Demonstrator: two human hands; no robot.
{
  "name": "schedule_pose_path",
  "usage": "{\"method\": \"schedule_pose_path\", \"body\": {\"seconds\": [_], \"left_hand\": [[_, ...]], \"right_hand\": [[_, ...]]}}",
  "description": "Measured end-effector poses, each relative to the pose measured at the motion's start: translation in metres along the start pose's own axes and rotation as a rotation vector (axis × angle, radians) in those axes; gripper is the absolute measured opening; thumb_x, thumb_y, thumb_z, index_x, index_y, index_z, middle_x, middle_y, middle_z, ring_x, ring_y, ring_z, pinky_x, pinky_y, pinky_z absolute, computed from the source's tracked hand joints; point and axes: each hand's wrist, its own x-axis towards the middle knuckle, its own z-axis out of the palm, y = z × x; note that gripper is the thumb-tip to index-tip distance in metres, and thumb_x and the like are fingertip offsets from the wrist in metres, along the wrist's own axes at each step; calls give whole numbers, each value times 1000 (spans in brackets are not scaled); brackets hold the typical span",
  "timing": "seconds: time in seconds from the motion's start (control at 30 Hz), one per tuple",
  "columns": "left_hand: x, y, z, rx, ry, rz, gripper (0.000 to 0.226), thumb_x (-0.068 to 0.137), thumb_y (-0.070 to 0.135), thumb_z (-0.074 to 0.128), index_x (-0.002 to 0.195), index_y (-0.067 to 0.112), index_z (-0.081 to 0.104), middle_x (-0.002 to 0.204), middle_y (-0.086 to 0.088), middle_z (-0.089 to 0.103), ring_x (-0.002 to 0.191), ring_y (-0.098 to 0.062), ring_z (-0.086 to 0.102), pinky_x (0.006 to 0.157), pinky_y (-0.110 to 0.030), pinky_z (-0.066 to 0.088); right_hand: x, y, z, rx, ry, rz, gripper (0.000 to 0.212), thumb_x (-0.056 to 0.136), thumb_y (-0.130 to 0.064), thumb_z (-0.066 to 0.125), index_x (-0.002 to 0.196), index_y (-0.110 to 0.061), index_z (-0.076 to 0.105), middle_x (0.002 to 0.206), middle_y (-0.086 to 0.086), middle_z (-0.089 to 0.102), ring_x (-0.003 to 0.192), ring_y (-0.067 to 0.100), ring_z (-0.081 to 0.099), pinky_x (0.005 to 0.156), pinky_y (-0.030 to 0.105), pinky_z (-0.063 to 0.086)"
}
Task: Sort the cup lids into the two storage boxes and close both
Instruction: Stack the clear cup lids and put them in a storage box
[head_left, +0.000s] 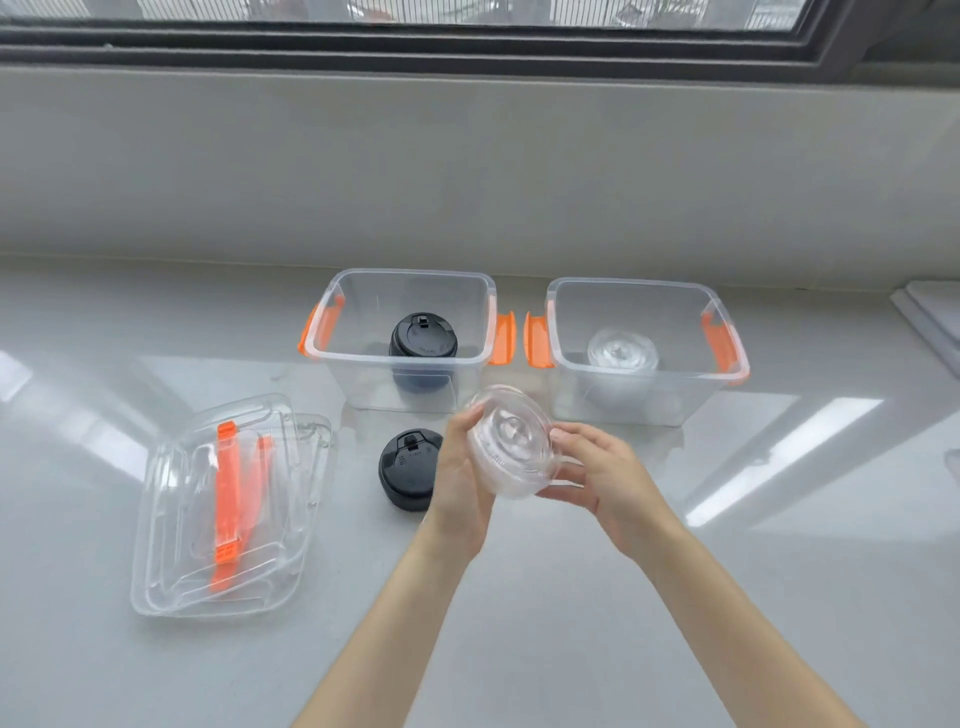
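Note:
Both my hands hold a stack of clear cup lids (511, 441) above the counter, in front of the two boxes. My left hand (460, 478) grips its left side and my right hand (605, 467) its right side. A stack of black cup lids (408, 470) stands on the counter just left of my left hand. The left storage box (332, 353), clear with orange latches, is open and holds black lids (423, 338). The right storage box (566, 358) is open too and holds clear lids (623, 351).
Two clear box covers with orange handles (228, 509) lie stacked on the counter at the left. A grey wall and a window frame rise behind the boxes. A white object (930, 317) sits at the far right edge.

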Motion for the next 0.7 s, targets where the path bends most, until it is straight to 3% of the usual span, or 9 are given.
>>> {"method": "schedule_pose_path", "body": {"seconds": [0.1, 0.2, 0.27, 0.33, 0.43, 0.5, 0.57, 0.63, 0.7], "left_hand": [[29, 13, 22, 155, -35, 85, 33, 85, 37, 37, 84, 16, 61, 81, -2, 63, 79, -14, 59, 74, -24, 47], [66, 26, 43, 242, 41, 111, 26, 91, 28, 44, 97, 13, 64, 91, 0, 61, 83, -8, 59, 74, -21, 47], [94, 31, 54, 333, 121, 84, 35, 87, 30, 52, 116, 11, 58, 107, 2, 61, 96, -7, 60, 80, -23, 50], [123, 36, 64, 462, 150, 23, 39, 85, 32, 56, 119, 13, 55, 114, 1, 56, 101, -17, 57, 77, -22, 51], [157, 39, 77, 629, 61, -35, 9, 86, 22, 54, 92, 17, 51, 86, -6, 42, 75, -16, 46, 61, -17, 53], [181, 32, 81, 732, 57, -74, 5, 82, 17, 56, 81, 14, 52, 70, -6, 42, 54, -10, 49, 78, -31, 56], [198, 23, 83, 847, 69, -97, 11, 77, 11, 55, 68, 12, 48, 66, -8, 36, 54, -15, 47, 85, -42, 53], [212, 14, 89, 981, 85, -90, 27, 75, 7, 50, 54, 12, 34, 63, -8, 31, 65, -19, 41, 69, -35, 46], [223, 5, 91, 1136, 88, -77, 37, 77, 4, 45, 51, 16, 22, 57, -6, 29, 59, -21, 33, 55, -29, 29]], "right_hand": [[19, -21, -12, 55, 84, -37, 10, 88, -8, 55, 87, -11, 65, 71, 3, 68, 54, 14, 65, 51, 27, 57], [39, -50, -32, 100, 155, -107, 13, 88, -6, 56, 81, -10, 66, 58, -4, 68, 48, 9, 64, 46, 23, 55], [52, -70, -50, 92, 215, -163, 12, 87, -6, 57, 80, -9, 66, 57, -4, 68, 47, 7, 64, 45, 22, 55], [65, -88, -67, 61, 282, -192, 7, 86, -7, 60, 82, -7, 66, 64, 0, 67, 47, 6, 63, 44, 21, 55], [88, -105, -94, -49, 377, -196, 9, 83, -9, 63, 90, -5, 66, 74, 5, 61, 59, 12, 61, 44, 22, 56], [105, -111, -109, -130, 416, -189, 14, 83, -9, 63, 96, -3, 65, 75, 6, 58, 65, 16, 57, 44, 24, 57], [121, -110, -118, -232, 440, -168, 17, 82, -9, 63, 97, -2, 65, 73, 6, 58, 66, 18, 57, 54, 31, 61], [137, -106, -124, -359, 477, -142, 16, 81, -11, 62, 94, -3, 68, 70, 3, 61, 63, 17, 58, 63, 38, 61], [147, -101, -125, -504, 504, -138, 20, 83, -11, 59, 97, -3, 70, 75, 0, 64, 67, 17, 59, 62, 33, 57]]}}
